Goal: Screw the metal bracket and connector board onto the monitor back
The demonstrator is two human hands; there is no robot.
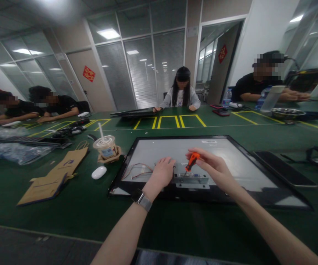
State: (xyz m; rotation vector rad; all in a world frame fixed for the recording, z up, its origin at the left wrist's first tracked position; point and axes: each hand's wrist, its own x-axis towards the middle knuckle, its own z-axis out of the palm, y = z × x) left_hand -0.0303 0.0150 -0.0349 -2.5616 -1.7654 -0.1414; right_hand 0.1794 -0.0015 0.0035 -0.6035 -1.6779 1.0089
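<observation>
An orange and black screwdriver (193,162) is in my right hand (215,167), pinched at the top of its handle between thumb and fingers. Its shaft slants down to a silver metal bracket (193,180) that has a small board with connectors on it. My left hand (163,172), wearing a watch at the wrist, grips the bracket's left end, its fingers curled and their tips partly hidden. Underneath lies a flat display panel (147,149) with a grey back and black frame. Thin wires (138,171) run over the panel to the left of my left hand.
Left of the panel are a drink cup (105,147) in a cardboard holder, a white mouse (99,172) and a paper bag (56,176). A dark flat bar (284,169) lies to the right. Several people sit around the green table (65,217); another panel (134,112) lies opposite.
</observation>
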